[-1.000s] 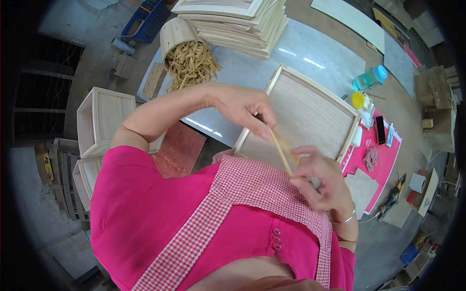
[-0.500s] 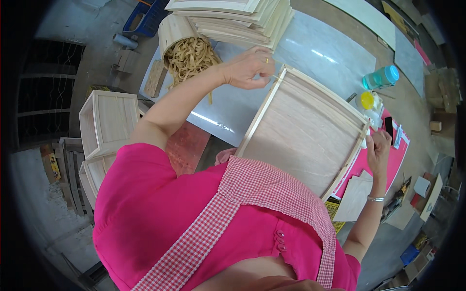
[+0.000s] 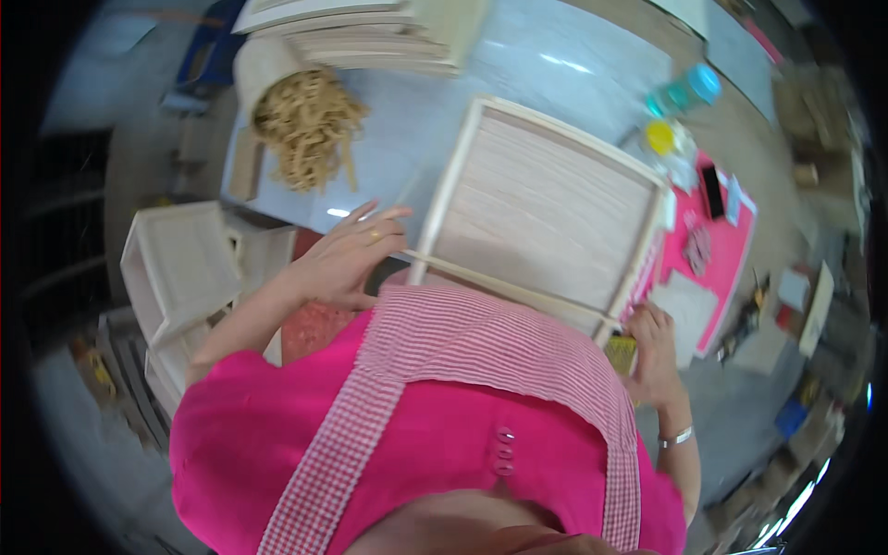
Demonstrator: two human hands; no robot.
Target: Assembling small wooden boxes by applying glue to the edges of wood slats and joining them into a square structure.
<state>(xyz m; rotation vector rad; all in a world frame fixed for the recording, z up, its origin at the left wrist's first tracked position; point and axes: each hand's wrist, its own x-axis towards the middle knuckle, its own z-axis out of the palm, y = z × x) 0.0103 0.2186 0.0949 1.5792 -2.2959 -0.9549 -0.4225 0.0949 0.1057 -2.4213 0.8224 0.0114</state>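
by the tray [image 3: 548, 203], left hand [image 3: 347, 257] spreads, right hand [image 3: 653, 351] curls, hold unclear; bucket [image 3: 262, 72] contains tan bands [image 3: 310, 129].

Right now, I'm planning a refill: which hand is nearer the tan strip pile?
Left. In the picture, the left hand is below the pile; the right hand, past the tray.

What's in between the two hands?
In the head view, a tan band runs across the near end of the wooden tray, between the left hand and the right hand.
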